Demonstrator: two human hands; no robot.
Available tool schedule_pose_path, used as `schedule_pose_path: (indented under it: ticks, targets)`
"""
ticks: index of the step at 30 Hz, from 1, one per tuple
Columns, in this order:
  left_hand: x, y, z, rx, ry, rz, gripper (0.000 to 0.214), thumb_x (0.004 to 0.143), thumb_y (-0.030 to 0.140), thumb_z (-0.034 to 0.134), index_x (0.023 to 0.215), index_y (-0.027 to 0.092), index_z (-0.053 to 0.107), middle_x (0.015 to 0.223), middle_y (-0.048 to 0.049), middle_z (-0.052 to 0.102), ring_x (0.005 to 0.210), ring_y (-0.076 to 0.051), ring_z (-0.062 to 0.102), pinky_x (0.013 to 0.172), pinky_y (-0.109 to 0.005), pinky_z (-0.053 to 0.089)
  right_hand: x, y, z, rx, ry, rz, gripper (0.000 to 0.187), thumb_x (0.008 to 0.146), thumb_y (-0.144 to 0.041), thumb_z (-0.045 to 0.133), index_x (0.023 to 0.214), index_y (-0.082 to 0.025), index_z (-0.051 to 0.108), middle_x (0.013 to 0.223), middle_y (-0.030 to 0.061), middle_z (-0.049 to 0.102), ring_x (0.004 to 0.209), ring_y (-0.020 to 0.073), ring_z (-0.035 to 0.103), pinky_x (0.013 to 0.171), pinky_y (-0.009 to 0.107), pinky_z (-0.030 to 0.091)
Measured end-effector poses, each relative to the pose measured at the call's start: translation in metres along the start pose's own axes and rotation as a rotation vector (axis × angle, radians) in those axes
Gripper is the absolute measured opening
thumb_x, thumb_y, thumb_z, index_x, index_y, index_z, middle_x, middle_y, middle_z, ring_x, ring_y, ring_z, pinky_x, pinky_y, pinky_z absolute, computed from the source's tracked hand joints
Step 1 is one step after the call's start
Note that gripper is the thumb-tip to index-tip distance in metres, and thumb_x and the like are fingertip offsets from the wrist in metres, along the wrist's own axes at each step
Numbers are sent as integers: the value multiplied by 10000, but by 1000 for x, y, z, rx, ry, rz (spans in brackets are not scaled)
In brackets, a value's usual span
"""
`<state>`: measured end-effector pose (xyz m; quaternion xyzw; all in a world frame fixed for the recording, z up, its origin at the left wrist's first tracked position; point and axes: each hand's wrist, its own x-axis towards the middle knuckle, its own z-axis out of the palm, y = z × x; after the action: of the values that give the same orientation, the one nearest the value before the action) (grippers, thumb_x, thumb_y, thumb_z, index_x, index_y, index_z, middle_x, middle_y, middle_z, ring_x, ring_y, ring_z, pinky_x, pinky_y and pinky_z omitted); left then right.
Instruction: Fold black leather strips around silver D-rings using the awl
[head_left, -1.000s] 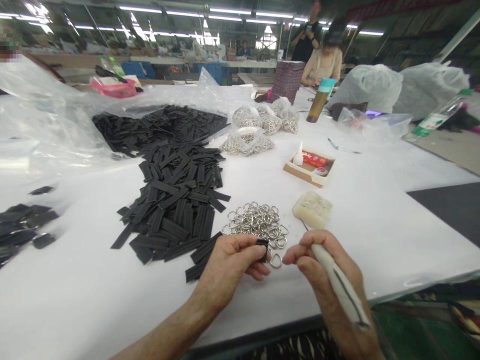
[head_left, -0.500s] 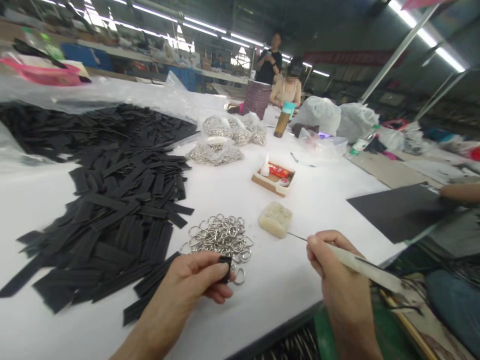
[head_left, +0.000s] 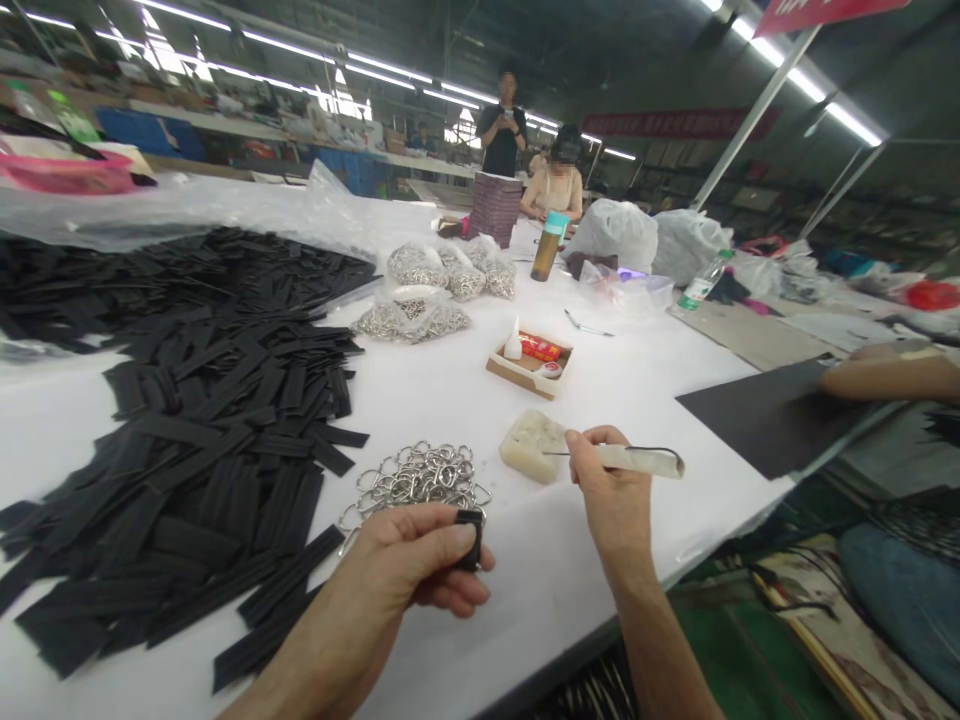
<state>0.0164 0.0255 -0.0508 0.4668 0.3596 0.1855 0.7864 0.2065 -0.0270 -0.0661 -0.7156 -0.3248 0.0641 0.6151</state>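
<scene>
My left hand (head_left: pixel 416 565) pinches a small folded black strap piece (head_left: pixel 471 525) just in front of a pile of silver D-rings (head_left: pixel 412 478). My right hand (head_left: pixel 609 490) grips a white-handled tool (head_left: pixel 637 460) whose thin metal tip points at a pale waxy block (head_left: pixel 531 445) on the white table (head_left: pixel 450 390). A large heap of black strips (head_left: pixel 195 400) lies to the left of both hands.
Bags of metal rings (head_left: pixel 439 285) and a small cardboard tray with glue (head_left: pixel 529 362) sit further back. A dark sheet (head_left: pixel 765 415) lies at right under another person's arm (head_left: pixel 885 375). A bottle (head_left: pixel 546 245), plastic bags and two people are at the far end.
My right hand has swung the tool from near the left hand out to the waxy block. The view has turned to the right. My left hand keeps its hold on the black piece.
</scene>
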Motion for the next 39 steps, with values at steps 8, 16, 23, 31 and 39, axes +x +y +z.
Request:
schedule_pose_path:
  ticks: [8,16,23,31,39]
  targets:
    - [19,-16,8,-26,0,-19,194,700,297,703,680,106,674,710,-73,696,532,-112,617,528,-188,508,4,11,2,-33,-19,-12,311,805,-390,596,610,-197,450,503,-66,411,493,113,378,509,242,300]
    - [18,-23,-2,-36,-6,-16,198,714,306,696,692,110,684,730,-78,704,543,-115,623,532,-186,508,3,14,2,-19,27,3,304,784,-401,611,622,-187,469,510,-58,432,484,104,376,486,230,297]
    - [12,-18,0,-8,5,42,182,734,282,667,726,102,689,736,-77,704,567,-126,633,560,-203,520,-10,2,-9,415,-60,144,307,774,-360,668,642,-181,456,492,-57,413,438,68,314,409,183,213]
    - [8,-14,4,57,4,77,139,742,210,603,703,99,676,623,-44,674,541,-118,621,560,-193,514,-43,-15,6,664,-346,322,330,821,-346,636,627,-172,433,481,-57,387,416,44,270,388,161,184]
    - [6,-13,5,44,-7,98,133,757,206,594,741,104,678,671,-49,689,570,-123,632,576,-198,522,-47,-13,10,677,-388,346,322,820,-358,637,641,-173,444,477,-61,385,417,43,282,389,156,196]
